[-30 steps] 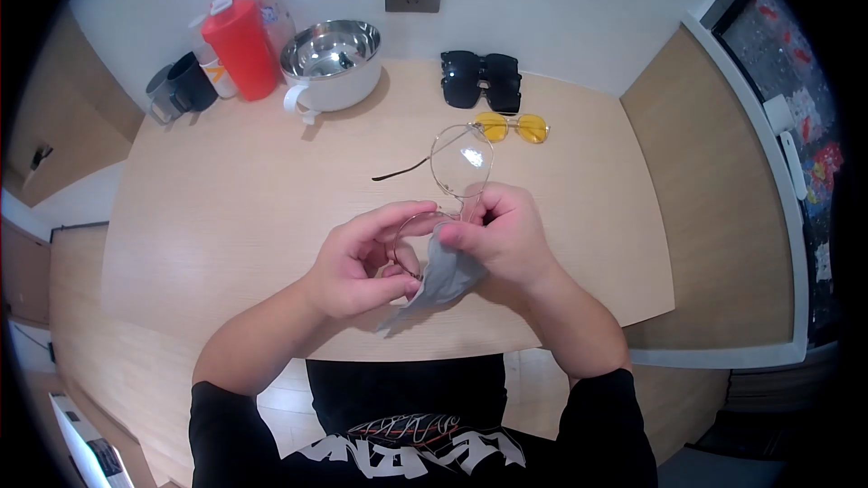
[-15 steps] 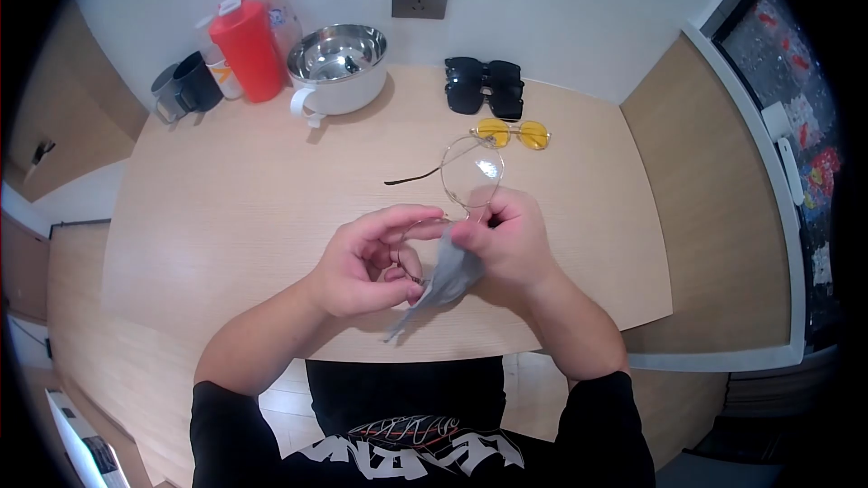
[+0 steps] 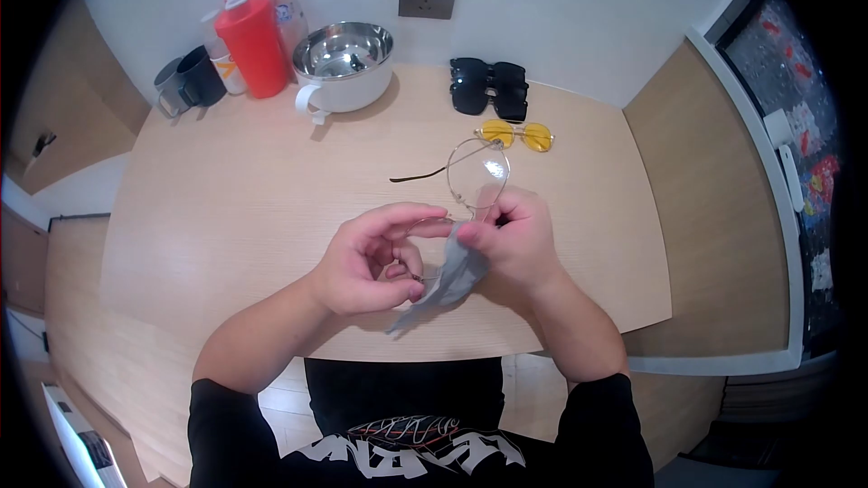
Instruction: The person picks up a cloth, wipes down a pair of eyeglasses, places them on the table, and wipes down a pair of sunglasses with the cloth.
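Thin wire-rimmed glasses (image 3: 479, 172) with clear lenses are held above the near part of the table, one lens and a dark-tipped temple pointing away from me. My left hand (image 3: 371, 259) grips the frame's near rim, thumb and fingers curled around its edge. A grey cloth (image 3: 457, 269) is pinched in my right hand (image 3: 514, 239), thumb on top, against the glasses near the bridge. The cloth hangs down toward the table's front edge and covers part of the near lens. Fingers hide the rest of that lens.
Yellow-lensed glasses (image 3: 515, 136) and several dark sunglasses (image 3: 488, 89) lie beyond my hands. At the back left stand a white-and-steel bowl (image 3: 344, 81) with a handle, a red jug (image 3: 253, 45), a bottle (image 3: 287, 14) and dark mugs (image 3: 201, 77).
Both hands keep hold of the glasses and cloth with almost the same pose. The cloth has shifted slightly; the whole view has moved a little.
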A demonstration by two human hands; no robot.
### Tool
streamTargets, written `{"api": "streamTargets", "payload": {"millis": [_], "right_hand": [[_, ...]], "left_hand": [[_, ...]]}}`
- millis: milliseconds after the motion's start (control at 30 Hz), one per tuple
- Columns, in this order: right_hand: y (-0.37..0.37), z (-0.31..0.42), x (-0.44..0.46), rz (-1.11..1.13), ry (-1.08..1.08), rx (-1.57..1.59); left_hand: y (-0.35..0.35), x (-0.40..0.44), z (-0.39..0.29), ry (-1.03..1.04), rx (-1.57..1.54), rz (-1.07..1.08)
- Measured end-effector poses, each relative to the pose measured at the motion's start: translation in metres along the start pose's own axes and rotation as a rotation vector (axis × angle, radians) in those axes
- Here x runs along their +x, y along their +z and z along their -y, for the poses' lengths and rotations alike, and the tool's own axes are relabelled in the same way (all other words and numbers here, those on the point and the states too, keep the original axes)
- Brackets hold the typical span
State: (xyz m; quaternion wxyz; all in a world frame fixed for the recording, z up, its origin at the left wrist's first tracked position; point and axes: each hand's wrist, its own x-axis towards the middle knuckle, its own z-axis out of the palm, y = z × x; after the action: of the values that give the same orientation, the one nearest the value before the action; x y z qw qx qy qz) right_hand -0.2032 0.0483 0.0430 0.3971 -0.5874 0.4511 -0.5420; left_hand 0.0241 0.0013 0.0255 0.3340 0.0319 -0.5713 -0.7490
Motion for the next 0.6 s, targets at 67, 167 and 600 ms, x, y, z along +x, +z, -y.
{"api": "streamTargets", "payload": {"millis": [67,167,600], "right_hand": [[-0.002,0.005,0.001,-0.100,0.057,0.072],[-0.005,0.010,0.003,-0.107,0.074,0.137],[-0.001,0.000,0.002,-0.012,0.060,0.086]], "left_hand": [[0.002,0.000,-0.002,-0.015,-0.005,-0.003],[0.005,0.001,-0.003,-0.038,-0.021,-0.009],[0.002,0.001,-0.002,-0.025,0.002,-0.013]]}}
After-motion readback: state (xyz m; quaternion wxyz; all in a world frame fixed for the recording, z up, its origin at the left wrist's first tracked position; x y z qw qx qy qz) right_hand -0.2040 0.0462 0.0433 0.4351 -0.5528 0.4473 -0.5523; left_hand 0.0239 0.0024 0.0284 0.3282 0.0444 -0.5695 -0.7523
